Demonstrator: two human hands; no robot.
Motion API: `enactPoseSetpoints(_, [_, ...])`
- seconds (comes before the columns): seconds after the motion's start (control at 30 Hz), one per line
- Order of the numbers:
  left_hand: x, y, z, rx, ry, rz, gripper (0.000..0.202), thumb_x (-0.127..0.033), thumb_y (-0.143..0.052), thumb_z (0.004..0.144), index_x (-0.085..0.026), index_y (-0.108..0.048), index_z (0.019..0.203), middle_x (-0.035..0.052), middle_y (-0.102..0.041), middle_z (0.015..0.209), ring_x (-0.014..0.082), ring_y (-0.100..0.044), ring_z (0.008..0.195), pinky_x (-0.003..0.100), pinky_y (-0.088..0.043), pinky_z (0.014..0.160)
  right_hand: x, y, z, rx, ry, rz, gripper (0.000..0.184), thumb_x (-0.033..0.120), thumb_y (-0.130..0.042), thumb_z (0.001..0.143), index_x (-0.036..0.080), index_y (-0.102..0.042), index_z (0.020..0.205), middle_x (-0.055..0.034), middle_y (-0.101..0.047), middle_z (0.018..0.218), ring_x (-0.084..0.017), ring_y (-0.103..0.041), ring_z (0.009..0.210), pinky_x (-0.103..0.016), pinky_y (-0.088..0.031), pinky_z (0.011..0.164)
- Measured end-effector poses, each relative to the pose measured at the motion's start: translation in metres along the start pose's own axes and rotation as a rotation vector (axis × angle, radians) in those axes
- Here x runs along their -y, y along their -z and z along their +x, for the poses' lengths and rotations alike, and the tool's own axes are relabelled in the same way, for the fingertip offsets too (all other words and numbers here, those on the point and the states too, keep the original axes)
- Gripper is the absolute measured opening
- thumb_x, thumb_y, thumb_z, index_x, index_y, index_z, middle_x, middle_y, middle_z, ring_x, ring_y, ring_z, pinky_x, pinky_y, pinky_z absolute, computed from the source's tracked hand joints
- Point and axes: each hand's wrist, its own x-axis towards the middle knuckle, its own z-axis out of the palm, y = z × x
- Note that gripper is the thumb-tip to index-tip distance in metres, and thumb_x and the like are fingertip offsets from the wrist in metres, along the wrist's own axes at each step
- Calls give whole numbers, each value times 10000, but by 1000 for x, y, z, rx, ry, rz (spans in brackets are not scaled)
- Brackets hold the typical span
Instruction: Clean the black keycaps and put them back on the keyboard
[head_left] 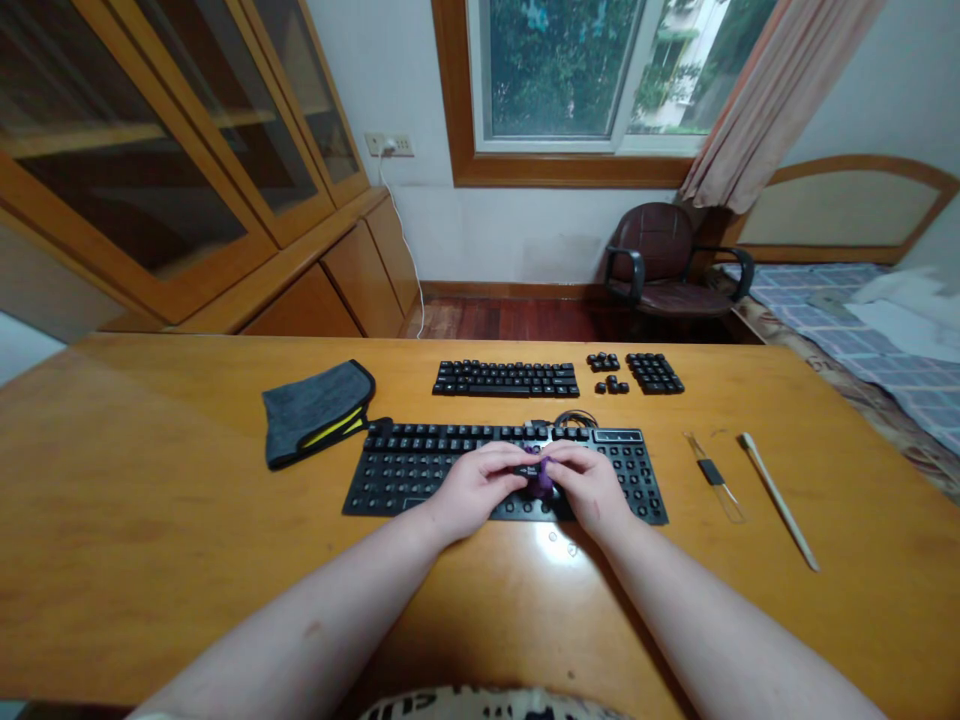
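Observation:
Over the middle of a black keyboard, my two hands meet. My left hand pinches a wide black keycap with small white lettering. Pressed against the keycap is a soft purple lump, gripped by the fingers of my right hand; whether it is putty or cloth I cannot tell. Most of the keyboard's lower rows are bare of caps, with switches showing, while its top rows still carry caps. My hands hide part of the board's middle.
Behind the keyboard lie removed keycaps in a main block, small groups and a number-pad block. A grey cloth with yellow lining is at left. A wire keycap puller and a white-handled brush lie at right.

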Motion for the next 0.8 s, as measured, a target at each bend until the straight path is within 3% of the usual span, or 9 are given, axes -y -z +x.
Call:
enactPoseSetpoints(0.13, [0, -3, -1, 13, -13, 14, 258, -130, -588, 744, -218, -683, 966, 55, -616, 991, 177, -562, 965, 345, -420, 934, 0, -1, 0, -19, -23, -19, 50, 253, -665, 702, 223, -698, 680, -22, -659, 758, -161, -605, 755, -295, -475, 740])
enactPoseSetpoints(0.27, [4, -10, -1, -101, 75, -193, 348, -131, -566, 750, -206, -601, 1087, 51, -622, 971, 166, -586, 929, 334, -464, 870, 5, -5, -1, -19, -21, 3, 63, 276, -683, 674, 214, -677, 664, -26, -657, 744, -172, -610, 737, -319, -483, 733])
enactPoseSetpoints(0.4, [9, -14, 0, -197, 195, -334, 248, -147, -620, 707, -140, -616, 954, 55, -663, 861, 155, -621, 818, 303, -502, 787, 7, -7, -1, 4, -23, 20, 70, 252, -716, 632, 216, -682, 680, -32, -658, 767, -178, -612, 772, -334, -486, 760])
enactPoseSetpoints(0.6, [12, -12, -1, -218, 189, -230, 209, -166, -662, 662, -155, -690, 868, 56, -699, 879, 178, -639, 828, 324, -496, 823, 6, -6, -1, 30, -49, 16, 61, 242, -711, 638, 205, -670, 665, -22, -651, 763, -166, -607, 758, -313, -482, 749])
enactPoseSetpoints(0.8, [0, -11, -6, -78, 57, 53, 143, -188, -657, 698, -204, -723, 823, 42, -706, 824, 167, -642, 777, 290, -503, 782, 9, -6, -2, 102, -147, 52, 221, 310, -692, 663, 167, -580, 537, 8, -578, 600, -116, -540, 558, -253, -459, 559])
